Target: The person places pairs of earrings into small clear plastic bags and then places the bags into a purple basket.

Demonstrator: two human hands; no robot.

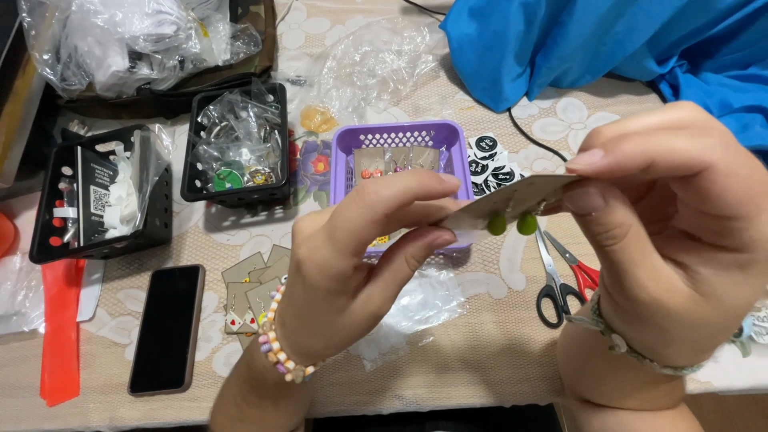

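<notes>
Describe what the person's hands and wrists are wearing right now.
Both arms are bare, with no sleeves and no gloves. The left hand has a beaded bracelet at the wrist, with chunky pastel beads in pink, yellow, white and orange. The right hand has a thin braided bracelet in pale green and white. No rings show.

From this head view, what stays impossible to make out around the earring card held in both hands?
- Earring card, head view: seen nearly edge-on, its face hidden by the left hand and right hand.
- Purple basket: front contents covered by the left hand.
- Scissors: blade tips behind the card and the green earrings.
- Right forearm: cut off by the bottom edge.
</notes>
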